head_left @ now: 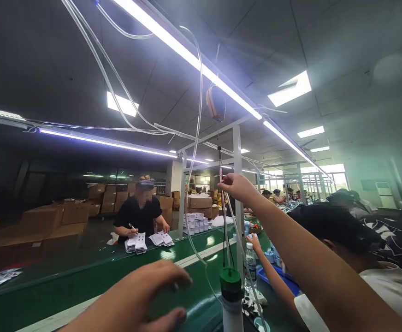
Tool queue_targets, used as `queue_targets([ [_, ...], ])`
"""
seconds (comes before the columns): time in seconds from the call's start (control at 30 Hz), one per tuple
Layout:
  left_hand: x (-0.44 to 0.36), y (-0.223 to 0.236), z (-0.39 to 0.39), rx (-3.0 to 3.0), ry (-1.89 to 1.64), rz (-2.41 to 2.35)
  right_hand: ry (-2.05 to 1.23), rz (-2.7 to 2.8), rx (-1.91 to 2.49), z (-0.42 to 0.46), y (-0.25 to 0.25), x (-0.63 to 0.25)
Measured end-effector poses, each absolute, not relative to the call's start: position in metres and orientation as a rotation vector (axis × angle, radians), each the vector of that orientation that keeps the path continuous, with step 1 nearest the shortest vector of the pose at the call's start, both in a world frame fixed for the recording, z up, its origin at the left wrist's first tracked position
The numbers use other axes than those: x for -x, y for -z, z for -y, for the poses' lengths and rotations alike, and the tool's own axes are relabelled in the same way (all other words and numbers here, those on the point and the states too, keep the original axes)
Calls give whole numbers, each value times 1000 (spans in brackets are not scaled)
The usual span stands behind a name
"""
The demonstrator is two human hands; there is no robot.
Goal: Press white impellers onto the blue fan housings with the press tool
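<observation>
My right hand (237, 188) is raised ahead of me, with thumb and fingertips pinched on a thin hanging cord (221, 173). The fingers hide part of the cord. Below it hangs an upright cylindrical tool (231, 295) with a green cap, a black collar and a white body; its lower end is out of view. A clear air hose (199, 92) loops down from the ceiling on the left of the cord. My left hand (149, 293) is low in front, slightly blurred, thumb and fingers apart and holding nothing. It is left of the tool, not touching it.
A spring balancer (215, 103) hangs overhead beside a metal post (237, 157). The green work surface (79, 286) runs across. Opposite, a person (139, 207) writes by paper stacks (136, 243). At right are a co-worker's arm (273, 267), a water bottle (250, 263) and a blue tray (284, 281).
</observation>
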State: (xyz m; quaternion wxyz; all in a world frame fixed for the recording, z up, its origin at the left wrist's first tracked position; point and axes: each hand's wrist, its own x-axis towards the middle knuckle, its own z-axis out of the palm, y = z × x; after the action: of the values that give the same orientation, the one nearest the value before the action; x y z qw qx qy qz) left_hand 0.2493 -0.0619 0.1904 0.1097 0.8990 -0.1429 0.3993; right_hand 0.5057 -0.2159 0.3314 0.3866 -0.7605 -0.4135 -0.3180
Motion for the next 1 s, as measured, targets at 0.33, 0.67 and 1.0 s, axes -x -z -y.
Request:
queue_targets([
  [0.33,-356,-294,83,-2454,-836,324,513,1089,1776,223,-321,-507],
  [0.67,-419,-320,86,-2011,-660,206,278,1081,1605,222,-311,-508],
  [1.0,-424,-323,79,-1918,-534,338,299,1105,1544,217,-306,-504],
])
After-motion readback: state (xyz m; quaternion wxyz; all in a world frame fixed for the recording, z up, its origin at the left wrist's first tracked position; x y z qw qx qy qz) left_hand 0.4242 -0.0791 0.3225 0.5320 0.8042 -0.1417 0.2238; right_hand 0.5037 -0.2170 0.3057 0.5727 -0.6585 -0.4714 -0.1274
